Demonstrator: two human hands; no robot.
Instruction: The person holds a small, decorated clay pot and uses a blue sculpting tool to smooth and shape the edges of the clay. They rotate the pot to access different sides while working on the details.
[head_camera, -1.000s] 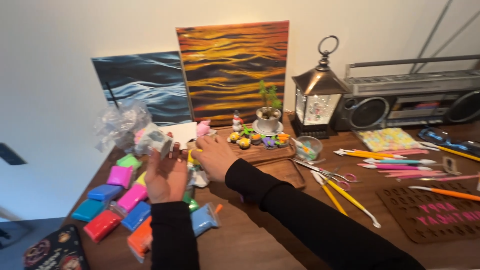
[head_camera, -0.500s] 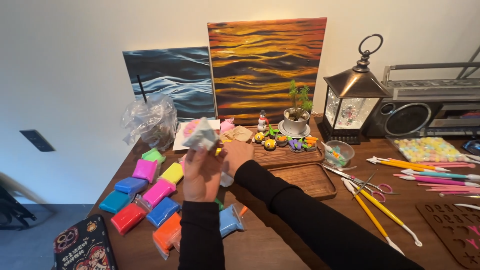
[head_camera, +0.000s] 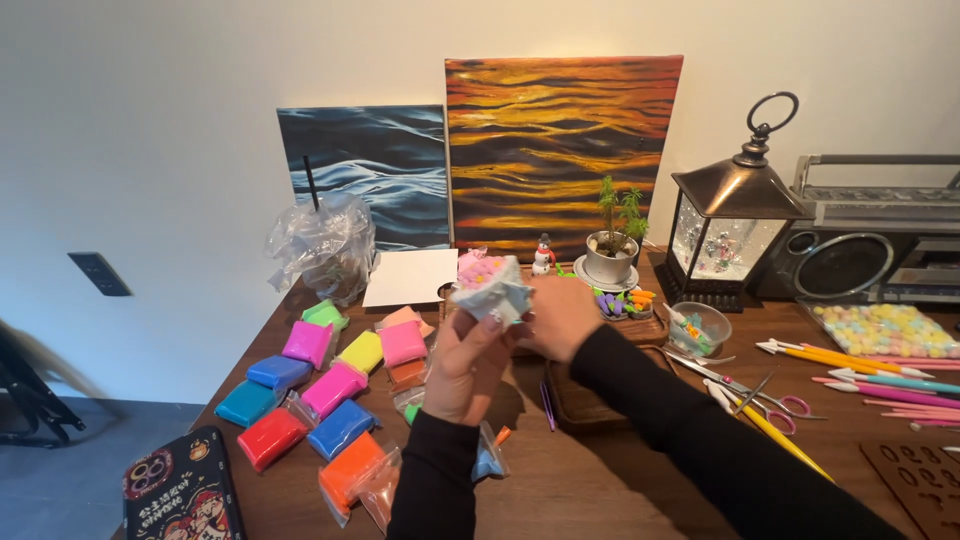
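- The left hand (head_camera: 465, 365) pinches a pale blue clay packet (head_camera: 492, 296) from below, raised above the table (head_camera: 590, 480) near its middle.
- The right hand (head_camera: 560, 318) grips the packet's right edge, fingers closed (seemingly steadying it).
- Coloured clay packets (head_camera: 320, 385) lie at near left.

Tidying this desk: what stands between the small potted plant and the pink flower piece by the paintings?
A small snowman figure stands between the potted plant and the pink flower piece, in the head view.

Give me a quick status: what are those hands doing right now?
Left hand and right hand both grip a pale blue packet, raised over the table. Coloured clay packs lie to the left. Nothing blocks the hands.
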